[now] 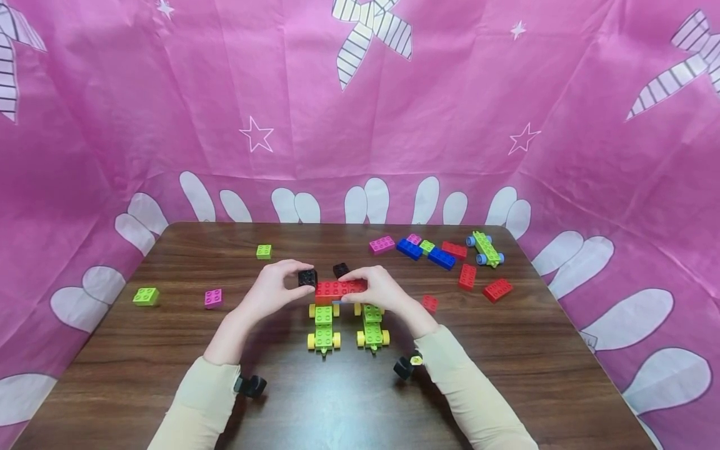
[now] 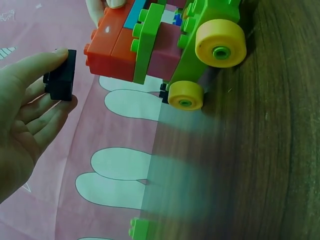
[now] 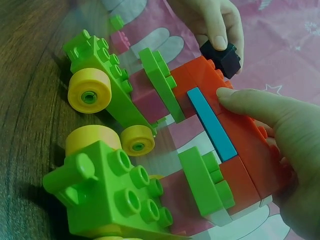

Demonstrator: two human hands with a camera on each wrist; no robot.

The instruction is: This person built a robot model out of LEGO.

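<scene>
My left hand (image 1: 269,290) pinches a black brick (image 1: 307,277) between thumb and fingers, just left of the red bricks (image 1: 332,291) and apart from them in the left wrist view. Those red bricks form the top of a structure bridging two green wheeled bases, a left one (image 1: 323,336) and a right one (image 1: 372,336), with yellow wheels. Under the red layer are a blue strip (image 3: 215,125), green bricks (image 3: 202,182) and pink bricks (image 3: 150,95). My right hand (image 1: 385,291) grips the red layer's right end, thumb on the near side.
Behind the structure lies another black brick (image 1: 340,270). Loose green (image 1: 146,297) and pink bricks (image 1: 213,298) sit at left. At right are blue (image 1: 441,258), pink (image 1: 382,244) and several red bricks (image 1: 497,289), plus a green base with blue wheels (image 1: 486,249).
</scene>
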